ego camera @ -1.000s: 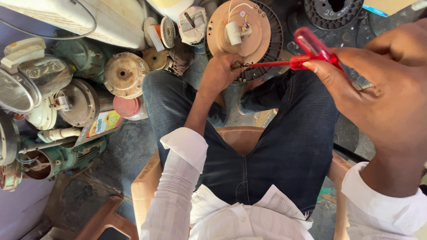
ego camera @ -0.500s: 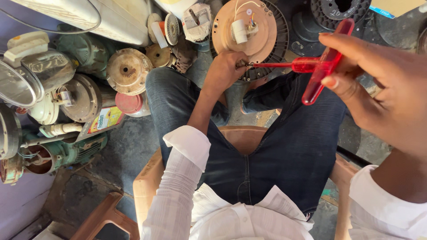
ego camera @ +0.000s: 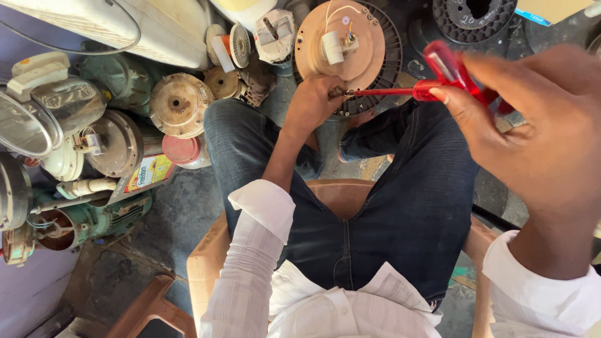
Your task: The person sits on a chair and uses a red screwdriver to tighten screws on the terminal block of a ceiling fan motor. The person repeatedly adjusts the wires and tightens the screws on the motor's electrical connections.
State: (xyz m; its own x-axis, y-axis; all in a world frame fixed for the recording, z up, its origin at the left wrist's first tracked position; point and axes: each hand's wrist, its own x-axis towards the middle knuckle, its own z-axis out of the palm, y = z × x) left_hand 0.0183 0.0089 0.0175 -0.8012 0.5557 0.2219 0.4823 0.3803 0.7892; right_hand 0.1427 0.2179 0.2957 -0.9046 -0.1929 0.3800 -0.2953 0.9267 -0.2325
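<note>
The red-handled screwdriver (ego camera: 400, 91), gripped in our closed right hand (ego camera: 532, 131), points its tip at the round fan motor (ego camera: 341, 44) on the floor, where our left hand (ego camera: 316, 103) pinches its edge, old motor housings (ego camera: 178, 103) crowding left.

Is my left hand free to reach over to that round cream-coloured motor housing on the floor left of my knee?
Probably yes, but only by letting go. The left hand is steadying the round tan fan motor at the red screwdriver tip. The cream-coloured motor housing lies uncovered beside the left knee.
</note>
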